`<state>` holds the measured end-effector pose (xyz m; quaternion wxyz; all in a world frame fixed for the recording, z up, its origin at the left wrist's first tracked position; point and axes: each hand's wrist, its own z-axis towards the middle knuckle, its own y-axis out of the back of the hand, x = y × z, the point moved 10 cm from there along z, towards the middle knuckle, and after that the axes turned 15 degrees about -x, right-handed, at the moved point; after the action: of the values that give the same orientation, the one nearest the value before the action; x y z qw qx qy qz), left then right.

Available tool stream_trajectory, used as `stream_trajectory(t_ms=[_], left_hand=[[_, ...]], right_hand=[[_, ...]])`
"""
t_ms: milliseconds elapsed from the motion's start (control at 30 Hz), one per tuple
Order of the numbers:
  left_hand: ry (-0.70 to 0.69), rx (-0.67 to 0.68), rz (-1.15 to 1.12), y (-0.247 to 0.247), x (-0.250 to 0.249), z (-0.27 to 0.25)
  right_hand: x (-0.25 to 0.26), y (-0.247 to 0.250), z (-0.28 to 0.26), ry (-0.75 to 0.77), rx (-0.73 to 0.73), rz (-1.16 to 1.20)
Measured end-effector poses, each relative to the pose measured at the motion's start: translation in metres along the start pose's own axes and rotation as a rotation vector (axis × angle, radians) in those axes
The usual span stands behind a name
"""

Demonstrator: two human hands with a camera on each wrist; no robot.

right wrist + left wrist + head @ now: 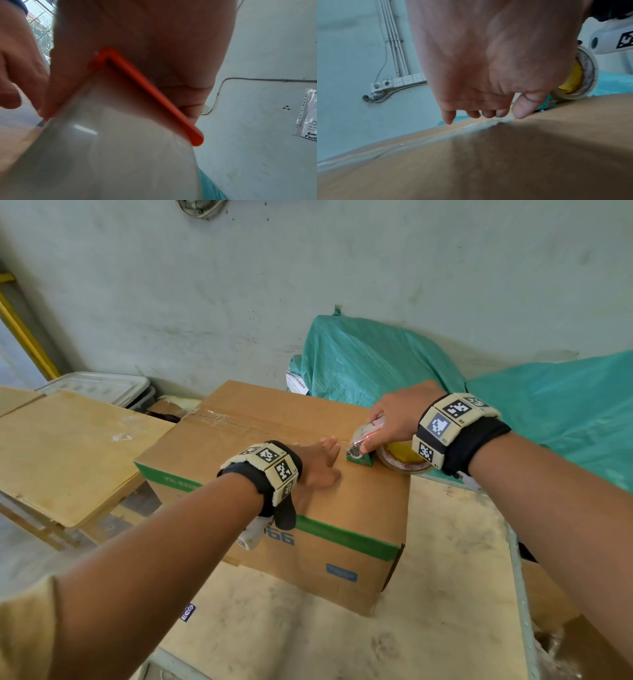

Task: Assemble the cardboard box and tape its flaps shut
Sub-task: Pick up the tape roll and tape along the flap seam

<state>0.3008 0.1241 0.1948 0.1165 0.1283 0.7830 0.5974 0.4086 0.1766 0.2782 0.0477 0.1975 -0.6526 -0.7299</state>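
A brown cardboard box [359,501] with a green stripe lies on the table, its top flaps closed. A strip of clear tape [233,419] runs along the centre seam. My left hand [318,463] lies flat on the box top with straight fingers on the seam [436,136], just left of the dispenser. My right hand [394,419] grips a tape dispenser [361,451] that rests on the seam near the box's right edge; the tape roll [404,462] with a yellow core sits behind it. In the right wrist view my fingers [188,101] curl round the orange frame [150,94].
The box sits on a dusty plywood table [445,594]. A second plywood board [68,450] lies lower on the left, with a white plastic crate [99,388] behind it. Green tarp-covered bundles [376,361] stand against the wall at back right.
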Motion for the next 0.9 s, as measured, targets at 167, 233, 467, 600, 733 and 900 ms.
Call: stream_trajectory(t_ms=[167, 233, 467, 600, 733, 900], left_hand=[[0.005, -0.008, -0.020, 0.009, 0.003, 0.007], [-0.004, -0.024, -0.045, 0.008, 0.002, 0.008], [0.061, -0.066, -0.095, 0.005, -0.003, 0.006], [0.124, -0.091, -0.151, 0.002, -0.002, 0.005], [0.172, -0.099, -0.227, 0.001, 0.002, -0.001], [0.192, -0.110, -0.254, 0.003, -0.003, -0.003]], right_hand=[[-0.002, 0.003, -0.003, -0.037, -0.003, 0.008], [-0.002, 0.002, -0.003, -0.036, -0.002, 0.003], [-0.003, -0.002, 0.001, 0.005, -0.004, 0.003], [-0.007, -0.002, -0.003, 0.035, -0.016, 0.064], [-0.018, 0.002, -0.012, 0.052, -0.019, 0.127], [-0.062, -0.002, -0.034, 0.026, -0.001, 0.158]])
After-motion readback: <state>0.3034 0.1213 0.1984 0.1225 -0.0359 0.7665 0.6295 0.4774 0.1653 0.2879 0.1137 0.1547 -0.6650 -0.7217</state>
